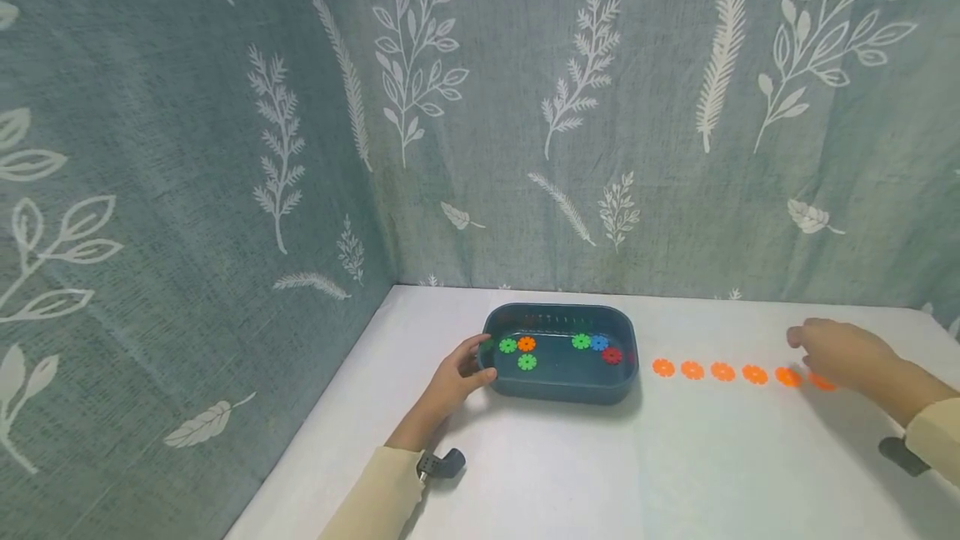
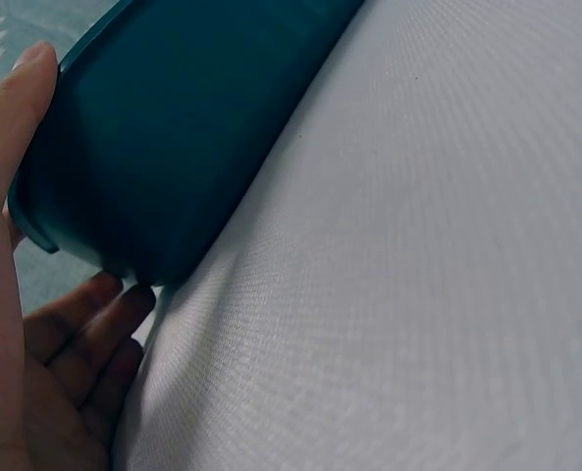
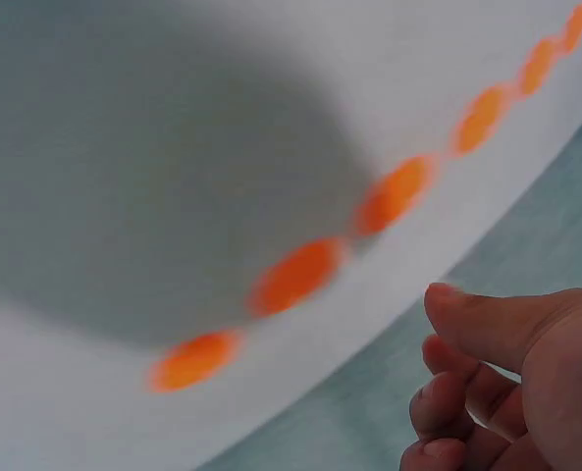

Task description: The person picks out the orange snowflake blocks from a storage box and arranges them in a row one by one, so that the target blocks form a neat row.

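Observation:
My left hand point(image 1: 450, 380) grips the left end of a dark teal plastic tub point(image 1: 558, 392). In the left wrist view the thumb point(image 2: 21, 108) lies against the tub's side and the fingertips touch its lower corner. Inside the tub lie notched plastic discs: green point(image 1: 527, 362), orange point(image 1: 527, 343), blue point(image 1: 599, 342) and red point(image 1: 612, 355). To its right, several orange discs point(image 1: 723, 372) form a row on the table. Above the row's right end hovers my right hand point(image 1: 847, 352), its fingers loosely curled; nothing shows between them in the right wrist view.
A white cloth-like surface covers the table point(image 1: 540, 473). Green-grey curtains point(image 1: 495, 190) with white leaf prints hang behind it and along the left side. The right arm casts a shadow on the tabletop near the disc row.

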The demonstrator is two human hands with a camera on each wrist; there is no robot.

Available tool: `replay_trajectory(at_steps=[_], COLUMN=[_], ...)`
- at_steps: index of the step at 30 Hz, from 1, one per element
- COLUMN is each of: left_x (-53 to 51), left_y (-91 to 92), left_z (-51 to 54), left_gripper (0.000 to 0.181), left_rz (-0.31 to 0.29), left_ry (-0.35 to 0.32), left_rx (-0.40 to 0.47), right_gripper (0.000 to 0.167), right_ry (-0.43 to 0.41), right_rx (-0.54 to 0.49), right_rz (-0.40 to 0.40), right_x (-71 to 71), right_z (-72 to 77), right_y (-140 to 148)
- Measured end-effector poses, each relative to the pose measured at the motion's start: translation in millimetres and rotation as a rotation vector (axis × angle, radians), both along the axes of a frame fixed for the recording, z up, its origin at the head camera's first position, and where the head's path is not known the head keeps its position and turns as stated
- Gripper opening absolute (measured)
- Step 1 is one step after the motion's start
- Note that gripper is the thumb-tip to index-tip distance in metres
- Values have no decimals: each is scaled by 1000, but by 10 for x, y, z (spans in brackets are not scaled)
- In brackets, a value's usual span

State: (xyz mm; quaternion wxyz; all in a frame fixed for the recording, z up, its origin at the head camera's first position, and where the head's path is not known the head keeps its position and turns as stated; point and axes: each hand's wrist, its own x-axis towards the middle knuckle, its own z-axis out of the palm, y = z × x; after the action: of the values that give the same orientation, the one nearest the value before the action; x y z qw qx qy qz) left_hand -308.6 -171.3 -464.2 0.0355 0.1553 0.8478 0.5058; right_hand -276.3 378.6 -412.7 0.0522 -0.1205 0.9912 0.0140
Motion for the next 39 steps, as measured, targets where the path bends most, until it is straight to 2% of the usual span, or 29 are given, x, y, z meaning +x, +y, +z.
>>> replay_trajectory(at_steps=[5, 8, 14, 17, 18, 21, 25, 26, 30, 37, 39], left_x=[-173, -224, -216, -108, -70, -57, -191, -203, -210, -215, -220], left_y=[-58, -78, -83, -56, -47, -38, -60, -60, -52, -80, -84], left_z=[-267, -360, -378, -230, -175, -145, -344, -362, -357, -337, -336], left_gripper=[70, 66, 63, 66, 68, 73, 70, 69, 66, 63, 63], left_rz=[14, 26, 27, 11, 4, -4, -4, -4, -2, -9, -12], left_ry=[-4, 7, 23, 17, 17, 1, -1, 3, 14, 1, -4], left_rx=[9, 18, 28, 22, 21, 16, 40, 46, 40, 64, 69], right_gripper=[23, 20, 19, 19, 19, 17, 15, 15, 17, 25, 29], right_ry=[18, 23, 88, 98, 105, 123, 98, 90, 17, -50, -65], right_rx=[-84, -96, -143, -146, -150, -174, -234, -237, -275, -310, -315], right_rz=[109, 156, 192, 231, 248, 305, 366, 385, 384, 408, 389], right_x=[-157, -279, -520, -606, -631, -679, -711, -724, -802, -909, -916], right_z=[107, 187, 407, 454, 447, 392, 280, 250, 127, -50, -100], right_y=[-520, -843, -1435, -1681, -1755, -1972, -2232, -2292, -2520, -2828, -2890])
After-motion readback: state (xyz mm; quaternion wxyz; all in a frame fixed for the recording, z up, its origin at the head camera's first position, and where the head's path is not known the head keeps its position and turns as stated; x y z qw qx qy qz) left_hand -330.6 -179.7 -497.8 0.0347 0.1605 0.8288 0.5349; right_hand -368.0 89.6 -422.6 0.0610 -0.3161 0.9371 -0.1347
